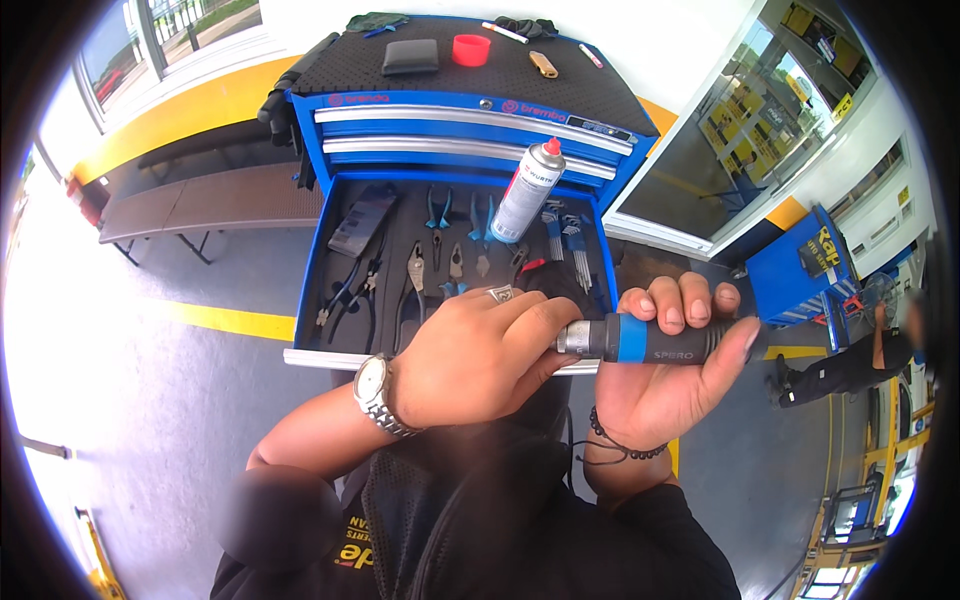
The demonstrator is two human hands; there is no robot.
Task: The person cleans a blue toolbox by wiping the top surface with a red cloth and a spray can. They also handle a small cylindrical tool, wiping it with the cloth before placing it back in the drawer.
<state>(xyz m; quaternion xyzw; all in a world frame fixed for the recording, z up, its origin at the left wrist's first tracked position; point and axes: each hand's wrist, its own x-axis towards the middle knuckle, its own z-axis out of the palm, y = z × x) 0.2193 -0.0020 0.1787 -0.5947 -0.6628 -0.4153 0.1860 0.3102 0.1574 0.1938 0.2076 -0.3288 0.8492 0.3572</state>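
Over the front of an open drawer I hold a black cylindrical tool (660,342) with a blue band and a silver metal end; its exact kind does not show. It lies level, metal end to the left. My right hand (655,395) is palm up beneath the black body, fingers curled round it and thumb along the near side. My left hand (470,350), with a watch and ring, closes its fingers round the metal end. Just beyond my hands, the drawer holds a spray can (527,190) with a red cap, pliers (415,275) and a hex key set (575,250).
A blue tool chest (310,140) carries a black wallet (411,57), a red ring-shaped piece (471,50) and markers on top. A dark phone (362,220) lies in the drawer's left side. There is a bench (220,205) to the left. Another person (860,365) stands at right near a blue cabinet (800,265).
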